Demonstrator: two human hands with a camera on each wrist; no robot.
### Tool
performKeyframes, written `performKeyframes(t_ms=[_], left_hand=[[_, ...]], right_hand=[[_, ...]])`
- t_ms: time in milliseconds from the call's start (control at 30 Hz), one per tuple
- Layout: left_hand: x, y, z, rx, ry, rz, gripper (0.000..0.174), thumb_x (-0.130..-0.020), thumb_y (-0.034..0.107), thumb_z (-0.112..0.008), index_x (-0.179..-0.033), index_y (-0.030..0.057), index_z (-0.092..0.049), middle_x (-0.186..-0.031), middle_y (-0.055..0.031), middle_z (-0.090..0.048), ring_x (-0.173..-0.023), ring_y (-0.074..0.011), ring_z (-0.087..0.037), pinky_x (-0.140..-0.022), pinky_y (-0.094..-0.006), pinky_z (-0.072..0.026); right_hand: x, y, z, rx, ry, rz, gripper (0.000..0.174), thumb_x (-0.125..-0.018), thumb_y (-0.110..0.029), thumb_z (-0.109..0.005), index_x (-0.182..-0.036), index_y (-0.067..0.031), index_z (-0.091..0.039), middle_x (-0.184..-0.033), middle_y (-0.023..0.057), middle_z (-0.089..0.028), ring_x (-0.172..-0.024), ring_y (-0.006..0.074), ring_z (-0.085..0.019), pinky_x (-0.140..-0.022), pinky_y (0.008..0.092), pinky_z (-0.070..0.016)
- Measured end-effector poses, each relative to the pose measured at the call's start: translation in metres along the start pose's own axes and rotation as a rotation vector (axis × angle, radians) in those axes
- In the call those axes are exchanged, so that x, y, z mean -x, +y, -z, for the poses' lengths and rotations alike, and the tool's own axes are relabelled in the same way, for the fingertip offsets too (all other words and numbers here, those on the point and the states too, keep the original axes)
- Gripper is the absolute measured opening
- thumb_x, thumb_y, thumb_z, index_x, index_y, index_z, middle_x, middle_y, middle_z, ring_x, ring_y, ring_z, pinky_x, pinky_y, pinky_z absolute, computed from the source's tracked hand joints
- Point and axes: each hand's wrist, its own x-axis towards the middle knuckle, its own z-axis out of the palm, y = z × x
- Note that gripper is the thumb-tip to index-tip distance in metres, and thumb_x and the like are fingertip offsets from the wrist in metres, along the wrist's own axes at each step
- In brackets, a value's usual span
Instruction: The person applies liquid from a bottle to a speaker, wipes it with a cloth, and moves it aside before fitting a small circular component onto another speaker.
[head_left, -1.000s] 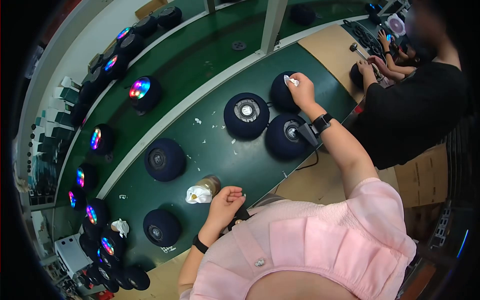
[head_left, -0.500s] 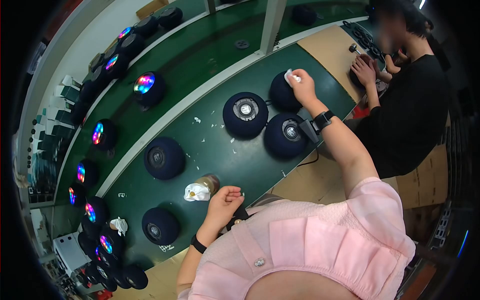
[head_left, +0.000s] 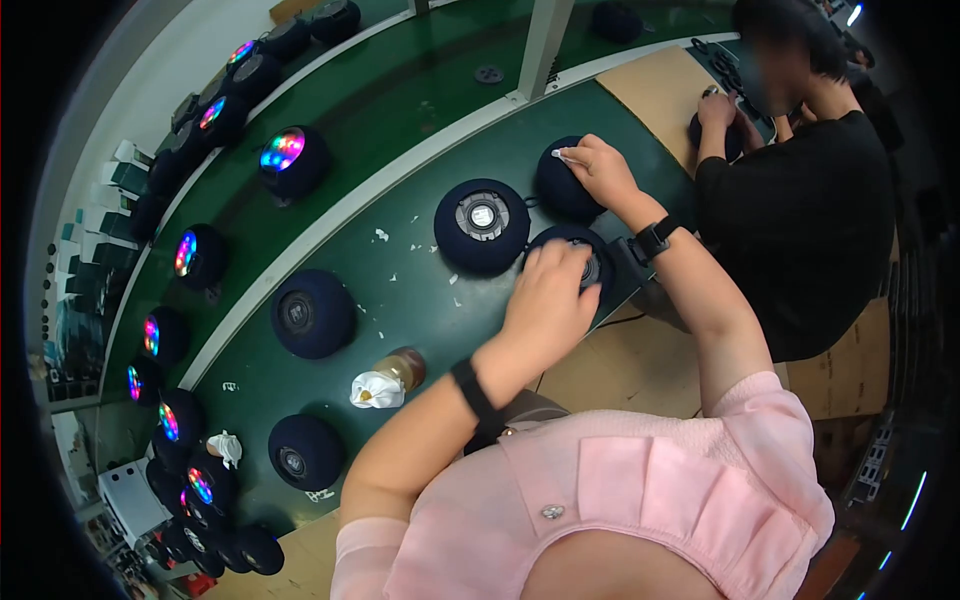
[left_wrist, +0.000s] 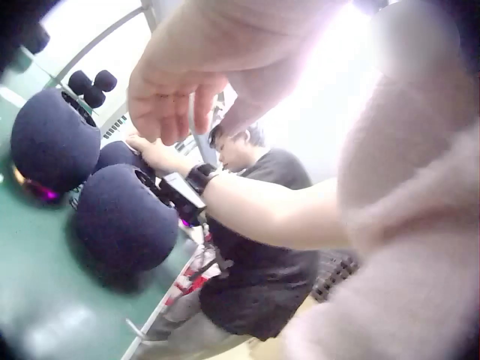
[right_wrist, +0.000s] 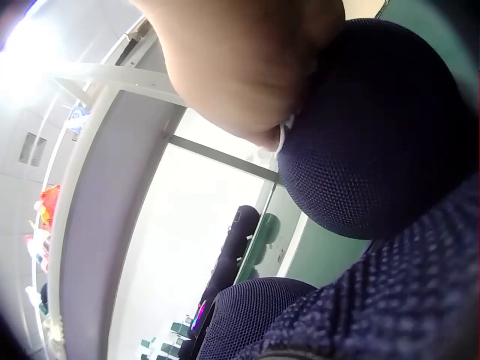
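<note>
Three dark blue round fabric speakers sit close together on the green bench (head_left: 430,310). My left hand (head_left: 552,278) hovers with relaxed, spread fingers over the nearest speaker (head_left: 580,238); in the left wrist view that hand (left_wrist: 171,101) is above this speaker (left_wrist: 124,217) and clear of it. My right hand (head_left: 592,165) pinches a small white wipe (head_left: 564,155) and presses it on the far speaker (head_left: 553,192). In the right wrist view the wipe (right_wrist: 283,139) touches that speaker's mesh (right_wrist: 375,127). The middle speaker (head_left: 482,225) lies face up beside them.
Another speaker (head_left: 312,312) and a smaller one (head_left: 303,450) lie further left, with a bottle stuffed with white cloth (head_left: 385,378) between them. Lit speakers (head_left: 283,150) ride the belt behind. A person in black (head_left: 800,200) works at my right.
My left hand has left the bench edge near the bottle and reached right, over the nearest speaker. My right hand stays on the far speaker with the wipe.
</note>
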Motion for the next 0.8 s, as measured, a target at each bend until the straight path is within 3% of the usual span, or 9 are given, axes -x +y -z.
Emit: performKeyframes(t_ms=[133, 267, 333, 433, 633, 800], left_hand=[[-0.057, -0.024, -0.031, -0.294, -0.025, 0.100, 0.053, -0.075, 0.018, -0.065, -0.122, -0.0007, -0.049, -0.114, -0.0154, -0.048, -0.106, -0.0316, -0.046, -0.084, -0.0416, -0.0432], [-0.075, -0.045, -0.053, -0.414, -0.070, 0.135, 0.058, -0.076, 0.022, -0.065, -0.126, 0.0003, -0.046, -0.120, -0.0150, -0.046, -0.112, -0.0312, -0.044, -0.086, -0.0429, -0.0421], [-0.077, -0.051, -0.057, -0.440, -0.090, 0.153, 0.056, -0.078, 0.025, -0.064, -0.125, 0.0004, -0.046, -0.123, -0.0159, -0.044, -0.115, -0.0310, -0.042, -0.087, -0.0437, -0.0409], [-0.074, -0.057, -0.066, -0.450, -0.074, 0.131, 0.057, -0.079, 0.026, -0.063, -0.126, 0.0002, -0.044, -0.124, -0.0165, -0.044, -0.117, -0.0304, -0.042, -0.088, -0.0432, -0.0402], [-0.073, -0.060, -0.071, -0.507, -0.021, 0.090, 0.059, -0.078, 0.026, -0.063, -0.127, -0.0001, -0.043, -0.123, -0.0152, -0.045, -0.117, -0.0279, -0.042, -0.087, -0.0408, -0.0397], [-0.071, -0.065, -0.075, -0.535, 0.038, 0.028, 0.058, -0.078, 0.025, -0.062, -0.126, -0.0017, -0.042, -0.123, -0.0167, -0.045, -0.116, -0.0284, -0.044, -0.085, -0.0402, -0.0423]], right_hand=[[0.006, -0.001, 0.011, -0.033, 0.009, 0.103, 0.015, -0.076, -0.009, -0.062, -0.089, -0.0108, -0.069, -0.080, 0.0086, -0.058, -0.075, 0.0270, -0.058, -0.067, 0.0359, -0.0476], [-0.010, -0.012, 0.019, -0.080, 0.249, 0.041, 0.006, -0.073, -0.007, -0.064, -0.079, -0.0071, -0.066, -0.077, 0.0080, -0.058, -0.070, 0.0275, -0.058, -0.062, 0.0351, -0.0479], [-0.015, -0.009, 0.011, -0.073, 0.270, 0.111, 0.003, -0.071, -0.008, -0.064, -0.075, -0.0063, -0.064, -0.075, 0.0074, -0.057, -0.070, 0.0268, -0.058, -0.062, 0.0349, -0.0476], [-0.014, 0.001, -0.002, 0.041, 0.091, 0.344, 0.012, -0.068, -0.005, -0.066, -0.079, -0.0046, -0.064, -0.076, 0.0072, -0.054, -0.073, 0.0258, -0.056, -0.063, 0.0348, -0.0472], [0.000, 0.001, 0.017, -0.036, -0.153, 0.404, 0.019, -0.068, -0.003, -0.064, -0.087, -0.0048, -0.066, -0.074, 0.0086, -0.054, -0.072, 0.0265, -0.056, -0.065, 0.0352, -0.0476], [-0.007, 0.001, 0.009, -0.022, -0.109, 0.388, 0.013, -0.071, -0.006, -0.062, -0.083, -0.0040, -0.066, -0.072, 0.0086, -0.055, -0.072, 0.0268, -0.056, -0.065, 0.0358, -0.0478]])
